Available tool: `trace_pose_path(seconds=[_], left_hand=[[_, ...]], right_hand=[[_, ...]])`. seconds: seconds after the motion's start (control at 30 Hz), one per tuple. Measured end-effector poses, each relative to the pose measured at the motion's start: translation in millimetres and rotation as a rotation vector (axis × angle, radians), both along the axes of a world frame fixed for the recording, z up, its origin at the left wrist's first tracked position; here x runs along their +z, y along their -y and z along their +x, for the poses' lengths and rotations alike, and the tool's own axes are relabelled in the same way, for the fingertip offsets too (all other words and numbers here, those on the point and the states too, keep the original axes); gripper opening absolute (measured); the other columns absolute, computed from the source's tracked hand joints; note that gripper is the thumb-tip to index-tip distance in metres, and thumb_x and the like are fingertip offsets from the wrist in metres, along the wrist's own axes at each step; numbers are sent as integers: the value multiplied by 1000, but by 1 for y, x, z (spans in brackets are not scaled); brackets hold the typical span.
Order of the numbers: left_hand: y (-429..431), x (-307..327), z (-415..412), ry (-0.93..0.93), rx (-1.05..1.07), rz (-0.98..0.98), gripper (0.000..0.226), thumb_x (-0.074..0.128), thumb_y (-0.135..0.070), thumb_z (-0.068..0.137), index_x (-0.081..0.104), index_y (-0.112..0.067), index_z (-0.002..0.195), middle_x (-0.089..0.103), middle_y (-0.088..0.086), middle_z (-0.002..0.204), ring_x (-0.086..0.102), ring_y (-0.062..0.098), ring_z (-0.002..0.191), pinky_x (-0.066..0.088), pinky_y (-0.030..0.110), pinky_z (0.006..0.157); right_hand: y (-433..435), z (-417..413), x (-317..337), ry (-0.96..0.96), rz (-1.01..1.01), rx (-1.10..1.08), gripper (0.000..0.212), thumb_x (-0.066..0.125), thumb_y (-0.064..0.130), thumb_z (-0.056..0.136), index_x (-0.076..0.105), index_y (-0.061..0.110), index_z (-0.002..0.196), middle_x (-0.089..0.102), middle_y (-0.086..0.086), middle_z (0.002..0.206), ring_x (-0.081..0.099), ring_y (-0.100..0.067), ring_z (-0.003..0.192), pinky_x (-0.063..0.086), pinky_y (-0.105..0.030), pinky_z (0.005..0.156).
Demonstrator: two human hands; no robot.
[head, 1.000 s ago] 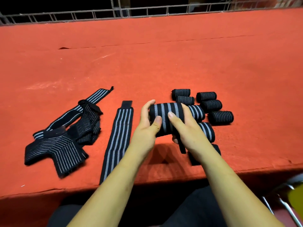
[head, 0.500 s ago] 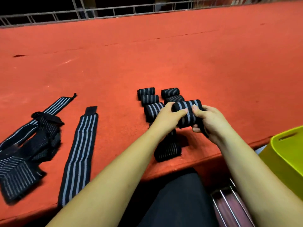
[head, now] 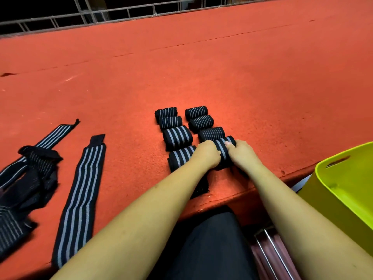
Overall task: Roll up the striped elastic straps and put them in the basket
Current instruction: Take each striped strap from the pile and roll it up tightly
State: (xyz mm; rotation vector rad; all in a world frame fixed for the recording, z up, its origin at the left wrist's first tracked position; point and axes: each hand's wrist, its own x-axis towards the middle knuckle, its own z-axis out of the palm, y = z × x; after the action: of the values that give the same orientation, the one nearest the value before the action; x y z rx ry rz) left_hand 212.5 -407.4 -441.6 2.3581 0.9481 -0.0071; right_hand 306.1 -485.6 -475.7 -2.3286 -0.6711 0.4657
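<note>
Bench [head: 242, 67] topped in red cloth spreads wide, and a yellow-green basket [head: 351, 199] stands beside its near right edge. At the left lie a tangled heap of striped straps [head: 30, 178] and one flat strap [head: 79, 190]. Finished rolls [head: 177, 136] sit in two rows. The left hand [head: 209, 153] and right hand [head: 241, 154] both close their grip around one rolled strap [head: 223, 150] at the right row's near end.
</note>
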Motion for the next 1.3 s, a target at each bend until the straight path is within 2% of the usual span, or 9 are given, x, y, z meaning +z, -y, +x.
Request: trace_pose_path(seconds=[0.1,0.2,0.43,0.6,0.73,0.87,0.97,1.17,1.3], left_hand=[[-3,9,-1,-19,-9,73,14,54,-15,98,54,-6,89,59,10,94,58,27,88,38,29,67],[-17,25,-13,82,-17,80,13,57,-13,89,57,-5,79,64,7,80,62,26,77,46,33,63],[-91,67,-120,547,261,-361,21,48,0,97,57,-13,83,67,9,79,66,20,69,57,32,72],[-138,48,-243,499,486,-220,20,49,-1,97,58,-13,83,68,9,79,64,17,64,51,28,64],[-158,11,-329,345,601,-45,16,58,-9,89,64,-19,78,73,2,78,68,22,75,57,39,82],[-158,-22,-368,187,551,12,9,67,-24,90,62,-17,90,65,-5,76,64,20,79,45,31,73],[-159,-43,-374,167,496,55,23,67,-35,91,62,-14,99,65,-3,85,61,17,85,40,28,75],[-178,-67,-359,214,409,186,46,68,-52,86,60,-11,107,60,-1,90,56,21,90,46,36,82],[-182,-82,-352,183,378,351,50,61,-58,88,56,-14,110,56,0,98,49,22,97,45,41,91]], right_hand=[[-1,-2,1,212,-167,-14,43,43,38,101,57,1,118,56,-24,126,46,-45,120,36,-47,101],[-2,-3,14,174,-87,-42,42,50,33,97,54,2,125,48,-27,129,43,-47,123,36,-47,105],[-46,-57,69,233,268,36,38,53,15,88,62,4,123,59,-25,119,54,-39,115,40,-41,105],[-103,-147,79,108,298,294,46,70,30,87,61,4,125,63,-18,125,57,-30,120,43,-35,102],[-138,-219,63,-82,196,455,71,80,45,77,57,1,127,63,-17,124,59,-29,117,46,-37,99],[-179,-267,32,-187,99,478,38,77,40,81,55,10,73,58,-13,72,57,-27,69,54,-52,77],[-205,-280,22,-181,73,455,39,70,29,86,46,14,59,50,-5,56,53,-27,57,53,-45,67],[-268,-269,13,-74,55,384,21,61,22,90,64,1,90,69,-23,101,66,-36,97,43,-35,71],[-321,-251,3,-68,86,322,17,62,25,90,61,7,88,69,-22,101,66,-36,103,38,-30,68]])
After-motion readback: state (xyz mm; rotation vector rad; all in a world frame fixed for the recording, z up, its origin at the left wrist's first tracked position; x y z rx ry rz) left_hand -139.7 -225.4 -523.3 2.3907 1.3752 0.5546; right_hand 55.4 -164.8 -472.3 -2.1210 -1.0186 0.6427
